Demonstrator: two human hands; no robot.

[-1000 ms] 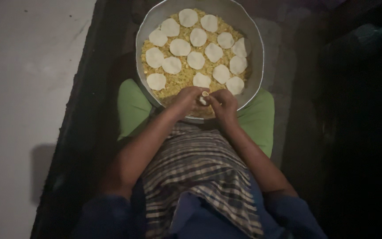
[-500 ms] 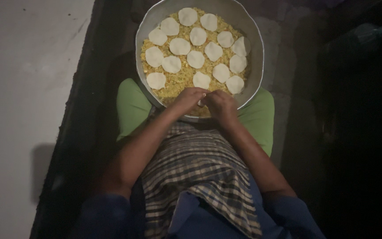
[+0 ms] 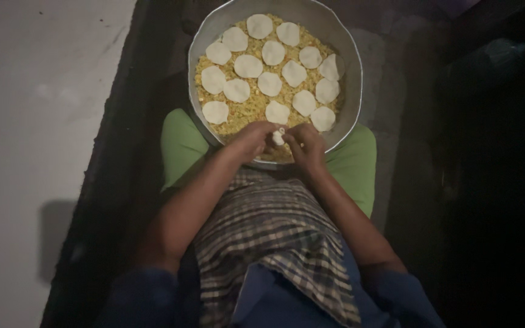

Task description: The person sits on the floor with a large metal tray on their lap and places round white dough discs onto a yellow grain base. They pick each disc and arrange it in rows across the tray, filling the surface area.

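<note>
A wide round metal pan (image 3: pixel 350 67) rests on my green-clad knees. It holds yellow crumbly filling (image 3: pixel 251 106) with several flat white dough discs (image 3: pixel 248 65) laid on top. My left hand (image 3: pixel 252 139) and my right hand (image 3: pixel 304 144) meet over the pan's near rim. Both pinch one small white piece of dough (image 3: pixel 279 136) between their fingertips. The nearest loose discs lie just beyond my fingers.
A checked cloth (image 3: pixel 268 243) covers my lap between my forearms. A pale floor or wall surface (image 3: pixel 37 121) lies to the left, past a dark strip. The right side is dark and hard to read.
My hands have stayed together at the pan's near rim, with the fingers shifting slightly around the small dough piece. The pan and discs have not moved.
</note>
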